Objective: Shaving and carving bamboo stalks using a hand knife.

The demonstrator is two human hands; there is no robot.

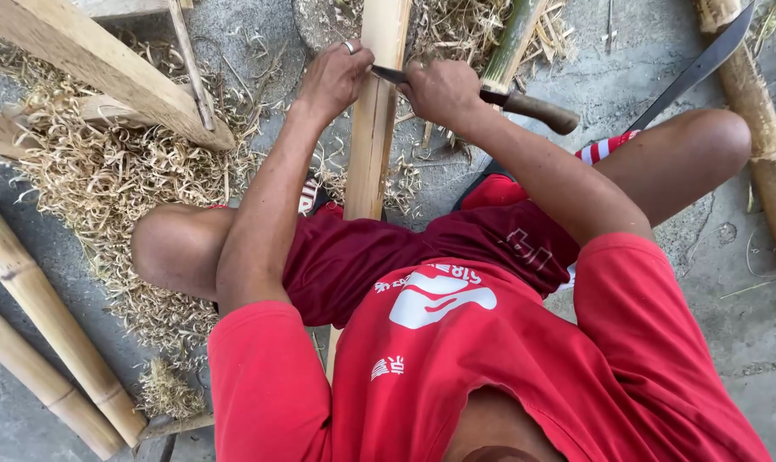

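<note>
Bamboo slat (373, 128) lies lengthwise between the knees, running out from under both hands. Right hand (444, 90) has its fingers closed on the knife (525, 104), wooden handle jutting right, blade laid across the slat. Left hand (337, 77) curls over the blade's far end. Heaps of shavings (106, 180) suggest much scraping is done; the slat's near stretch looks pale and smooth already.

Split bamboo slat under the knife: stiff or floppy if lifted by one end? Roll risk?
The bamboo slat looks long, straight and thick-walled, so probably stiff with slight flex. Its flat split face suggests it won't roll, unlike the round bamboo poles nearby. Freshly shaved surface may be smooth; edges possibly splintery.
</note>
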